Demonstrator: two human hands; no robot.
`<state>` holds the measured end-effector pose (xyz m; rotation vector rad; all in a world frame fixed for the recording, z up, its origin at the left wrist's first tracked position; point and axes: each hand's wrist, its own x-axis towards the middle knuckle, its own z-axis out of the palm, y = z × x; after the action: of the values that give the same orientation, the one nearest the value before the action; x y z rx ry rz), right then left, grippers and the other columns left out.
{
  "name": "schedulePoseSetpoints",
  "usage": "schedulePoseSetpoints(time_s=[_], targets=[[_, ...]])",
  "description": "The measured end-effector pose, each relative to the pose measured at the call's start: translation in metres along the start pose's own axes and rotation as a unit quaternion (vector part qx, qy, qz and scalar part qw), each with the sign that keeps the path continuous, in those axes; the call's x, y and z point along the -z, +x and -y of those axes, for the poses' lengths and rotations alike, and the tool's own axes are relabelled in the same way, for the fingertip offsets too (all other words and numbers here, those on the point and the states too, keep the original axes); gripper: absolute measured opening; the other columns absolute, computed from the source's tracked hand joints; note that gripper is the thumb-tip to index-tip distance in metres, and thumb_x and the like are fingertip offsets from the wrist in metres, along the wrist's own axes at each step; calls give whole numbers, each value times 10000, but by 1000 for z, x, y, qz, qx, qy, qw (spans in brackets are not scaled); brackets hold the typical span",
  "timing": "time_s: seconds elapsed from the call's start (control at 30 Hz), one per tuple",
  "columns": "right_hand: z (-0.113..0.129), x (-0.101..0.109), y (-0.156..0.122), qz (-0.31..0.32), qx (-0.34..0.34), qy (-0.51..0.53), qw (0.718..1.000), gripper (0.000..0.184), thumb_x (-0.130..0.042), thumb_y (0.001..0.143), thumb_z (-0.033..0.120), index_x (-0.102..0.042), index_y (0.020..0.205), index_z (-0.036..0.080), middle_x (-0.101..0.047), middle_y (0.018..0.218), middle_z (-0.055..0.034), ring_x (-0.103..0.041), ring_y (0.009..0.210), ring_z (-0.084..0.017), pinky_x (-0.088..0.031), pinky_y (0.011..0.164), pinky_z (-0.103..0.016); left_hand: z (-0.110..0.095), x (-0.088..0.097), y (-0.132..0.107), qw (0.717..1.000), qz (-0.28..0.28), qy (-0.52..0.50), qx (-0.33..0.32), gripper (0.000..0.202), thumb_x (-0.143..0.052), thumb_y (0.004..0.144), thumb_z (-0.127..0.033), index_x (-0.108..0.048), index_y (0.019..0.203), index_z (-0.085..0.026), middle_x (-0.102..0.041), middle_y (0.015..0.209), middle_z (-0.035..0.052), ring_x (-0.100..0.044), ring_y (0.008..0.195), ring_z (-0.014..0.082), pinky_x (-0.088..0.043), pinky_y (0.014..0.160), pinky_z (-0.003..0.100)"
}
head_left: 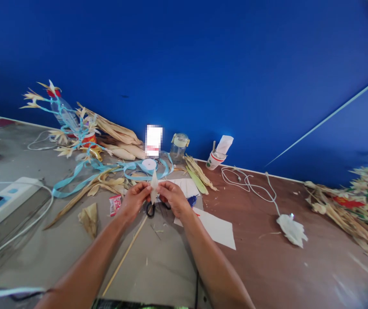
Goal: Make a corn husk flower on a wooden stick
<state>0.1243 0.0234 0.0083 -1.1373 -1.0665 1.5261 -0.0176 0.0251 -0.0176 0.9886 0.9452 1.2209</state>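
Between my two hands stands a pale, pointed piece of corn husk (154, 184), upright like a petal. My left hand (136, 198) pinches its left edge and my right hand (173, 195) pinches its right edge. Just below the husk show the black handles of scissors (150, 210), partly hidden by the hands. A thin wooden stick (124, 257) runs along the table beneath my arms. Beside my right hand lies a blue object (192, 200), mostly covered. White paper (217, 227) lies right of my right wrist, and a small red packet (115, 205) lies left of my left hand.
Light blue ribbon (71, 184) and dried husks (113, 128) lie behind. A bottle holding husk flowers on blue stems (63, 113) stands at left, near a power strip (13, 199). A jar (179, 148), a paper cup (215, 161) and white cable (251, 186) line the blue wall.
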Motion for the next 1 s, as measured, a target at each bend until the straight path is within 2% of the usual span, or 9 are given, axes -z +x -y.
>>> schedulePoseSetpoints(time_s=[0.17, 0.4, 0.6, 0.83, 1.0], targets=[[-4, -1, 1, -17, 10, -23, 1000, 251, -702, 597, 382, -570, 638, 173, -464, 503, 67, -334, 467, -66, -233, 464, -219, 0, -1, -1, 1000, 1, -13, 10, 196, -727, 702, -334, -645, 710, -156, -543, 584, -18, -444, 510, 77, -364, 500, 209], [-9, 1, 5, -30, 17, -29, 999, 197, -647, 627, 353, -562, 637, 176, -464, 495, 67, -331, 454, -69, -234, 459, -219, 2, 1, 1, 999, 15, -38, 24, 237, -709, 728, -375, -633, 710, -151, -561, 660, -1, -451, 552, 84, -387, 516, 210], [-12, 1, 5, -49, 49, -94, 993, 173, -620, 668, 337, -557, 625, 182, -429, 469, 74, -328, 470, -76, -245, 465, -213, 6, 1, 2, 999, 20, -11, 39, 229, -769, 658, -329, -631, 713, -156, -538, 610, -26, -458, 526, 74, -382, 505, 196], [-4, 1, 2, -14, 7, -29, 999, 197, -647, 611, 363, -573, 624, 182, -461, 482, 63, -337, 459, -71, -232, 458, -215, 4, 2, 1, 997, 33, -40, 61, 208, -764, 664, -320, -655, 723, -153, -576, 659, 0, -499, 546, 84, -395, 508, 203], [-2, 2, 1, -2, 6, -18, 1000, 177, -656, 591, 339, -603, 641, 178, -487, 497, 55, -349, 460, -72, -242, 467, -218, 4, 2, 1, 996, 39, -55, 62, 214, -770, 665, -318, -663, 737, -148, -577, 662, -3, -497, 550, 78, -399, 517, 200]])
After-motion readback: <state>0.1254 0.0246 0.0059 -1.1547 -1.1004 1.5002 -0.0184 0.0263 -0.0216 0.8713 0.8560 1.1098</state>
